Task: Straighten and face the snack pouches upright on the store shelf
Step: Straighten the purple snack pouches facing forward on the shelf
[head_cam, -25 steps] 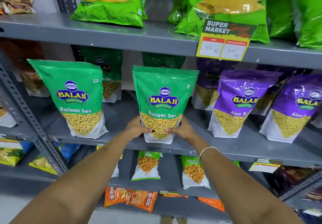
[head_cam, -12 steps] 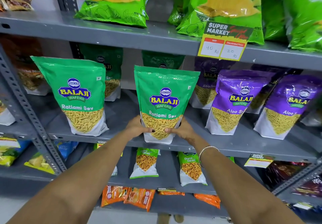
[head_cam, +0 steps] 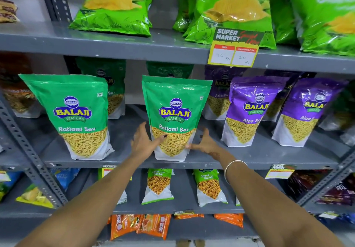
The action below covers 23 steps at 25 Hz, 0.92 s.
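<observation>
A green Ratlami Sev pouch (head_cam: pixel 173 112) stands upright and front-facing at the middle of the grey shelf (head_cam: pixel 211 162). My left hand (head_cam: pixel 144 143) is at its lower left, fingers spread, thumb resting across its front. My right hand (head_cam: pixel 205 143) is at its lower right, fingers apart, fingertips by the pouch's edge. Neither hand grips it. A second green Ratlami Sev pouch (head_cam: pixel 76 116) stands to the left, leaning slightly. Two purple Aloo Sev pouches (head_cam: pixel 249 110) (head_cam: pixel 305 112) stand to the right, tilted. More pouches stand behind in the dark.
Above, a shelf holds bright green chip bags (head_cam: pixel 234 10) and a yellow price tag (head_cam: pixel 234 52). Below stand small Chana Garam pouches (head_cam: pixel 158 185) and orange packets (head_cam: pixel 153 225). A slotted grey upright (head_cam: pixel 28 154) crosses at the left.
Both hands were closed around the pouch's base; now they have opened and drawn apart from it, and the pouch stands by itself. The camera has moved closer and tilted down.
</observation>
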Each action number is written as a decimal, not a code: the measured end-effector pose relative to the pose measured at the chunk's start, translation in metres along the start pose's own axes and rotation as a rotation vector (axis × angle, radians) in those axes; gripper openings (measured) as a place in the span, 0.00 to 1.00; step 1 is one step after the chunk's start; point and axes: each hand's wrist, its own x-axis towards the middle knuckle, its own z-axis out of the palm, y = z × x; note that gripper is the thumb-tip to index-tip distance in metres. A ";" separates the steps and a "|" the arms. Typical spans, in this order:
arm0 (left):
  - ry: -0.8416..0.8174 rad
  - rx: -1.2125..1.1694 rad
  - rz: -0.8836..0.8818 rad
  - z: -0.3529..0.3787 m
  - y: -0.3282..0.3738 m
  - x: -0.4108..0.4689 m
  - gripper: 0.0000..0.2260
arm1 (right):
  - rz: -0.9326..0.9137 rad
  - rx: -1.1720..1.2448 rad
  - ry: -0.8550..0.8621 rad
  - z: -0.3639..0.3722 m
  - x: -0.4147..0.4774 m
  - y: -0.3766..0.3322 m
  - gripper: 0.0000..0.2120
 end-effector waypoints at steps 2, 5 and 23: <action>0.305 0.113 0.273 0.005 0.006 -0.014 0.35 | 0.038 -0.081 0.132 -0.024 -0.001 0.014 0.50; 0.439 0.216 0.663 0.033 0.038 -0.033 0.29 | 0.123 -0.094 0.280 -0.081 -0.006 0.038 0.26; -0.248 -0.434 -0.128 0.235 0.172 0.013 0.42 | -0.069 0.157 -0.122 -0.244 0.052 0.099 0.32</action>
